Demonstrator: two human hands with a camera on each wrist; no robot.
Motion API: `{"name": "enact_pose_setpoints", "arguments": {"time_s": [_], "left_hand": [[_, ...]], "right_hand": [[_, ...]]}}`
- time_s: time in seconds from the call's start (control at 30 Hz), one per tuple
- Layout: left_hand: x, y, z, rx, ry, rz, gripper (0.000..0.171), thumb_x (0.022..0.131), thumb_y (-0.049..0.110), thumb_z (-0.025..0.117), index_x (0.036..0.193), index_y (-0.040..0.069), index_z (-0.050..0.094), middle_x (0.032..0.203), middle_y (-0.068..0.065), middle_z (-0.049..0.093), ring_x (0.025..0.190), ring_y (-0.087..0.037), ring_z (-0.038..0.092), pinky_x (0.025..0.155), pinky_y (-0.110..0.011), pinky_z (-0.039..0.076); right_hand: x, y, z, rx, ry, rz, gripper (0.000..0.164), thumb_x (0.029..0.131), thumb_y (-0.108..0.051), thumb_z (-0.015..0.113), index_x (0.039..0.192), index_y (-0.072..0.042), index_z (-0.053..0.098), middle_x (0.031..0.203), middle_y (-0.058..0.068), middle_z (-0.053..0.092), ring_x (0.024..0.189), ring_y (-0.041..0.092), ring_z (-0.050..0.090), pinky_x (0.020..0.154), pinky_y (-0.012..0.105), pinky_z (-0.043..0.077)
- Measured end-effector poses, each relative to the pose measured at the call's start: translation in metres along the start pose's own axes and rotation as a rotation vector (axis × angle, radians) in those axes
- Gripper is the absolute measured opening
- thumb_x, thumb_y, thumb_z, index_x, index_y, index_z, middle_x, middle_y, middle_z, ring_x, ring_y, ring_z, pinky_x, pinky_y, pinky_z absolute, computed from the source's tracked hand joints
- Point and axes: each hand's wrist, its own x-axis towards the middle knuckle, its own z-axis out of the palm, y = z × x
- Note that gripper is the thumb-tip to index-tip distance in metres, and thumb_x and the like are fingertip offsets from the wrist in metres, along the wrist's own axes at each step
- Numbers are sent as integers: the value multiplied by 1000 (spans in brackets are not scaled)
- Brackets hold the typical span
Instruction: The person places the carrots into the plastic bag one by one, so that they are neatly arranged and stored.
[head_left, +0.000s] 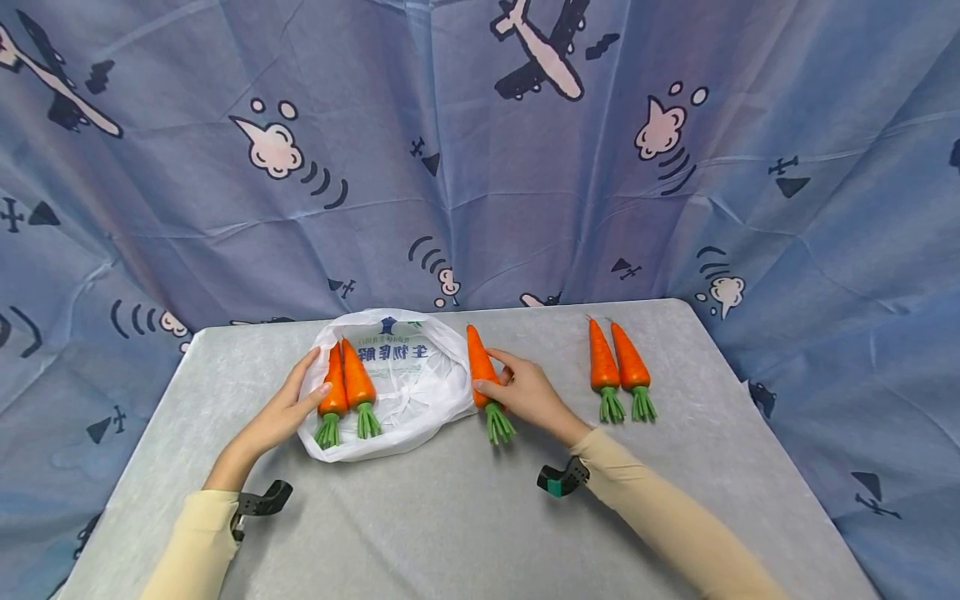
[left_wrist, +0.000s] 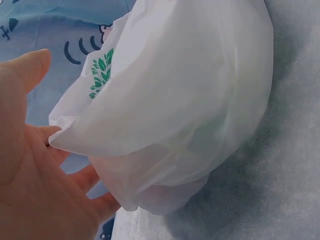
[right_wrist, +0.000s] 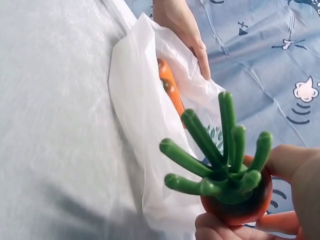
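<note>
At the left, my left hand rests against the side of an open white plastic bag, its fingers fairly straight and spread. In the left wrist view, the fingertips of that hand disappear behind the bag's edge. Two orange carrots with green stem stubs, one at the left and one beside it, lie in the bag. My right hand pinches a third carrot between thumb and fingers at the bag's right rim. Its green stems face the right wrist camera.
Two more carrots, a left one and a right one, lie side by side on the grey-covered table, right of my right hand. A blue patterned curtain hangs behind the table's back edge.
</note>
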Motion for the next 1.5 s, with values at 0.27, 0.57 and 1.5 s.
{"name": "enact_pose_setpoints", "arguments": {"time_s": [0.27,0.57,1.5], "left_hand": [[0,0,0,0,-6,-10,77,103,29,51,161,17,2,166,-23,0,151,-50,2,117,-74,7],[0,1,0,3,-7,-11,76,103,28,51,161,17,2,166,-24,1,151,-51,3,117,-74,7],[0,1,-1,-13,-17,-6,78,103,27,52,161,17,1,166,-24,-2,151,-51,0,116,-74,6]], "right_hand": [[0,-13,9,4,-34,-10,66,86,-34,76,144,-14,51,68,3,56,46,12,53,47,25,47],[3,-26,18,11,-59,-21,66,85,-32,76,144,-12,52,69,3,57,46,11,52,46,24,47],[33,-53,46,38,-206,-81,66,88,-35,73,146,-13,49,68,2,54,48,12,55,47,24,48]]}}
